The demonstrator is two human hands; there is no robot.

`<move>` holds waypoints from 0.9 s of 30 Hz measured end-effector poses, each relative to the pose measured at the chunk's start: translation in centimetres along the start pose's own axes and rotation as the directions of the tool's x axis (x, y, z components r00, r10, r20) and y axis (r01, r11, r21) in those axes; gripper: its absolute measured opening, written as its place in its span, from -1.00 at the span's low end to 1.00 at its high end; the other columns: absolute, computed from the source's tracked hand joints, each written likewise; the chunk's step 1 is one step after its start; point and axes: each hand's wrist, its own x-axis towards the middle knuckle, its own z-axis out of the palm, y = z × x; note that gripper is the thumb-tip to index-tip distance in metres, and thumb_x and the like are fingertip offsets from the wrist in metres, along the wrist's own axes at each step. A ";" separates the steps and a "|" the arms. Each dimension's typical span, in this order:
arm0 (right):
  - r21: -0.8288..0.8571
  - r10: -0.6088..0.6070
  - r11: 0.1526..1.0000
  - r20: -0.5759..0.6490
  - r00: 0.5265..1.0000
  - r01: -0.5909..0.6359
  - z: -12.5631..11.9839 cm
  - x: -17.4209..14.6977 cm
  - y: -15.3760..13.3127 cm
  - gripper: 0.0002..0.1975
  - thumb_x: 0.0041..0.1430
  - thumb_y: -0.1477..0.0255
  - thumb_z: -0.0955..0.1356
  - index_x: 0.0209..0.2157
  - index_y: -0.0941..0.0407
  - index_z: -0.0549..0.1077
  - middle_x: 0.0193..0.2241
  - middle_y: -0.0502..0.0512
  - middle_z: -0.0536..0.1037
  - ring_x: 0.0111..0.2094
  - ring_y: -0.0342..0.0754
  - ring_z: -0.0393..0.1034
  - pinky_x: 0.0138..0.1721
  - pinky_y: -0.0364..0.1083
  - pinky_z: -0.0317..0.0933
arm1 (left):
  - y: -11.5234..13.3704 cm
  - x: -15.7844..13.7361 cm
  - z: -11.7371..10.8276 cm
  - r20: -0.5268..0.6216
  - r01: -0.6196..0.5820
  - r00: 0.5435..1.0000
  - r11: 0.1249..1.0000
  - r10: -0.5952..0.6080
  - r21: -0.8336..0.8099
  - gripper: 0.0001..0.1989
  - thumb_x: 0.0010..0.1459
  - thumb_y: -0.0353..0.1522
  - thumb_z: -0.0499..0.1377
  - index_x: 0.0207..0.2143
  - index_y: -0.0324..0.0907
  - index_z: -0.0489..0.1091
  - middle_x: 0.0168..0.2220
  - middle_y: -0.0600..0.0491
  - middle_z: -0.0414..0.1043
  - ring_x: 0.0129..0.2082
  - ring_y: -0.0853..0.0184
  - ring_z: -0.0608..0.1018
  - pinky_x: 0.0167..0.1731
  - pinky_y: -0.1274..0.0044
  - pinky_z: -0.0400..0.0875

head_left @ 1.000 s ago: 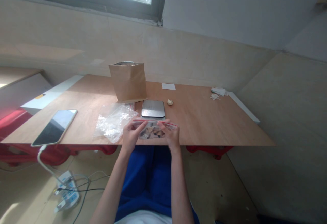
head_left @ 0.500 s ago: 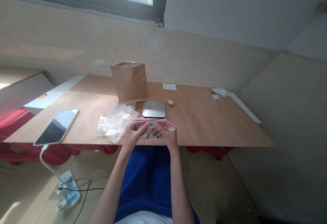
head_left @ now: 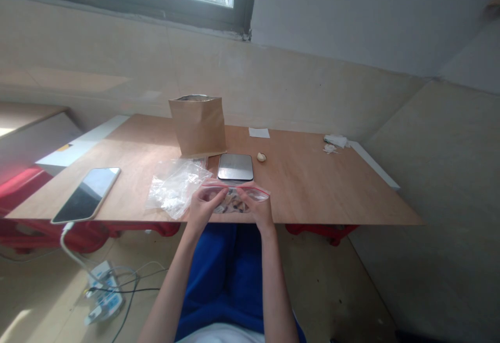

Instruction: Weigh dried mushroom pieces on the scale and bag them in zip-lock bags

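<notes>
A clear zip bag (head_left: pixel 233 205) with a red seal strip lies at the table's near edge, holding several small brown, pale and dark pieces I cannot name. My left hand (head_left: pixel 203 203) grips its left side, thumb over the upper part. On the right side my right hand (head_left: pixel 258 206) holds it the same way, thumb pointing inward. Both hands are closed on the plastic, their other fingers partly hidden behind it. Just beyond the bag sits a flat silver scale (head_left: pixel 235 167). Crumpled clear plastic bags (head_left: pixel 175 184) lie beside my left hand.
A brown paper bag (head_left: pixel 199 126) stands open behind the scale. Right of the scale rests a small pale round object (head_left: pixel 261 157). A phone (head_left: pixel 88 194) on a charging cable lies at left. White paper (head_left: pixel 259 133) and crumpled tissues (head_left: pixel 336 142) lie farther back on the wooden table (head_left: pixel 332 192).
The zip bag's top edge and seal have shifted slightly between my hands. Both hands keep their hold, nearly in the same place.
</notes>
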 end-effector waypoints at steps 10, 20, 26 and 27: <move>-0.106 -0.126 0.988 -0.101 0.987 0.115 0.3 -0.1 0.1 -0.82 -0.02 0.30 0.39 -0.48 0.14 0.46 -0.46 0.05 0.48 -0.41 -0.09 0.39 -0.44 -0.16 0.29 | -0.4 0.0 0.3 -0.004 -0.011 1.000 1.000 0.011 0.007 -0.86 -0.06 -0.29 0.26 -0.45 -0.17 0.50 -0.38 0.01 0.48 -0.30 0.28 0.50 -0.27 0.50 0.38; -0.088 -0.179 0.980 0.028 0.984 0.180 0.4 -0.2 -0.1 -0.87 0.01 0.33 0.38 -0.42 0.09 0.49 -0.42 0.02 0.49 -0.34 -0.09 0.41 -0.28 -0.14 0.31 | 0.2 0.1 0.2 0.087 0.016 0.996 1.000 -0.018 0.024 -0.84 -0.06 -0.25 0.24 -0.47 -0.16 0.52 -0.43 -0.01 0.51 -0.35 0.23 0.51 -0.28 0.45 0.41; -0.110 -0.231 0.968 -0.041 0.972 0.225 0.8 -0.1 0.1 -0.87 0.00 0.33 0.39 -0.48 0.10 0.48 -0.46 0.02 0.47 -0.38 -0.09 0.40 -0.31 -0.13 0.30 | -0.2 -0.3 0.8 0.044 -0.059 0.997 0.996 0.056 0.067 -0.84 -0.01 -0.27 0.21 -0.46 -0.18 0.48 -0.42 0.00 0.46 -0.34 0.27 0.49 -0.28 0.48 0.38; -0.124 -0.241 0.965 -0.054 0.969 0.233 0.9 -0.2 0.1 -0.87 0.01 0.33 0.39 -0.48 0.10 0.48 -0.46 0.03 0.47 -0.37 -0.09 0.40 -0.29 -0.12 0.30 | -0.2 -0.4 1.0 0.022 -0.061 0.998 0.996 0.060 0.070 -0.85 0.00 -0.28 0.20 -0.45 -0.18 0.48 -0.42 0.01 0.45 -0.34 0.29 0.48 -0.28 0.49 0.38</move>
